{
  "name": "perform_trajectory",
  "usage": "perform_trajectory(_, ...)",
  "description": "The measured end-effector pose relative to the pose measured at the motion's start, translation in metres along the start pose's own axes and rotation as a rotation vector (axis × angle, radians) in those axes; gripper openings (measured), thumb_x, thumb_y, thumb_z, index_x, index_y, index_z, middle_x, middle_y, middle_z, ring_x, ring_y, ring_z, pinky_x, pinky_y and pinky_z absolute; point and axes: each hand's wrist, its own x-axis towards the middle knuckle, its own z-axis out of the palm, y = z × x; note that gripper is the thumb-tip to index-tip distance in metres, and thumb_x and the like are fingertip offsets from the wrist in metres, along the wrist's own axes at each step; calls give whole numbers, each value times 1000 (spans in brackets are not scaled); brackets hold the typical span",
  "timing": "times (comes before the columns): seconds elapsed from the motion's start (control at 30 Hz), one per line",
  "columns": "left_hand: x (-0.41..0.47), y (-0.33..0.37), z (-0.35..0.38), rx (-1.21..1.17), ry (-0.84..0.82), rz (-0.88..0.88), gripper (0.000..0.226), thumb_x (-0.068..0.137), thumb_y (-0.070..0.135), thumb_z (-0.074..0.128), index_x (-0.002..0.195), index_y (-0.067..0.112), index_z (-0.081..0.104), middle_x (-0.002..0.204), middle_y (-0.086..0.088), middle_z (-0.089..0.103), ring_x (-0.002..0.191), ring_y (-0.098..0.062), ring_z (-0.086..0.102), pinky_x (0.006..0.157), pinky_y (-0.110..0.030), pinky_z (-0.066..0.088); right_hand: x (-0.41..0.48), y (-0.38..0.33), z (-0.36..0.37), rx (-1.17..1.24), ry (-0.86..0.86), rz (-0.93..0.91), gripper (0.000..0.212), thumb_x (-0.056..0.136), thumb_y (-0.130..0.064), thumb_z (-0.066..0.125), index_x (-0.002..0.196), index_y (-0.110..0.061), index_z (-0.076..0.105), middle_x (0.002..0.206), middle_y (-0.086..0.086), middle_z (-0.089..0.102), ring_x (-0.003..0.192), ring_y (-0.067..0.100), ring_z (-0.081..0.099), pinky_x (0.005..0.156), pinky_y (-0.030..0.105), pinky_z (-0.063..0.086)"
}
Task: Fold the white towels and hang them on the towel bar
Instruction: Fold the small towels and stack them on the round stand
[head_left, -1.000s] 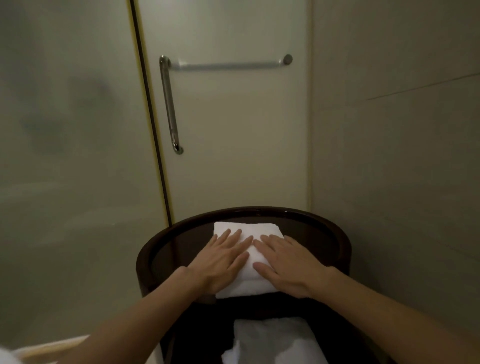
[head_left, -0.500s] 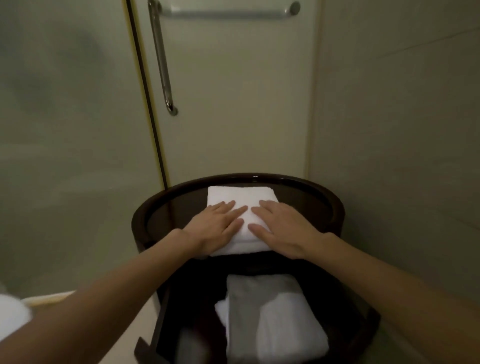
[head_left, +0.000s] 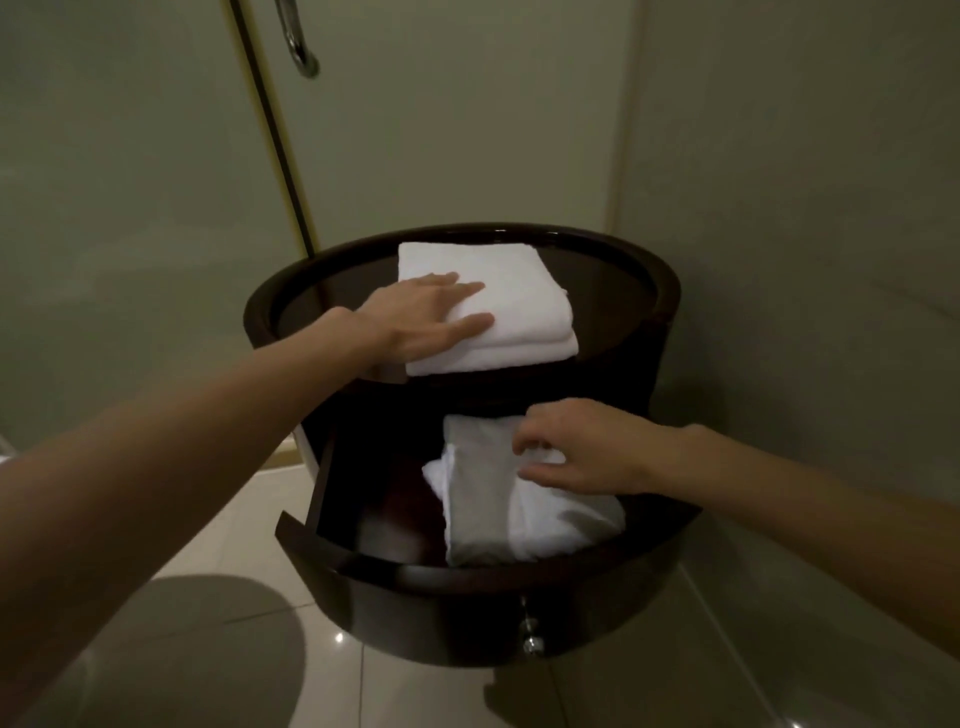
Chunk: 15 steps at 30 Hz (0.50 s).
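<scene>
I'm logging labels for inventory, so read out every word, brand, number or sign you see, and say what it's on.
None: no writing shows on the folded towel, the towels in the drawer, the dark cabinet, its drawer knob or the door handle.

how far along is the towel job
Done: one folded towel lies on the cabinet top under the flat left hand. In hand: the right hand pinches a loose towel in the open drawer. Left: folding it, then hanging; bar out of view.
</scene>
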Motion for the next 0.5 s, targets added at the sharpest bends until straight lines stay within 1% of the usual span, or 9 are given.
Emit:
perform_trajectory(0.1,-1,1,-1,-1,5,-3,69,88,72,28,148,39,24,158,3,22,144,-21,22,115,-47,24,1,4,15,-57,-193,38,40,90,-44,59,124,-23,55,115,-3,57,101,15,55,86,32,48)
perform_trajectory(0.23,-2,2,0,0,22,-2,68,89,70,30,148,39,23,158,2,22,145,-20,21,115,-44,23,11,1,31,-155,-373,85,54,84,-46,65,128,-21,47,122,4,48,106,24,51,82,33,42)
perform_trajectory(0.3,-3,2,0,-7,20,2,68,89,69,31,149,38,23,158,1,21,145,-20,19,116,-44,21,17,-2,35,-191,-411,95,62,79,-53,68,125,-18,45,123,8,45,107,27,49,83,36,42)
perform_trajectory(0.4,-3,2,3,-10,28,4,69,88,70,31,149,38,22,158,0,20,145,-20,18,116,-45,21,22,-6,41,-195,-444,134,76,73,-61,69,127,-15,40,130,11,39,118,30,43,94,42,41)
perform_trajectory(0.5,-3,1,6,0,45,2,69,88,70,31,149,39,22,158,1,21,145,-20,19,115,-45,22,23,-12,51,-258,-448,166,88,73,-57,72,134,-10,31,138,17,31,126,35,34,105,47,35)
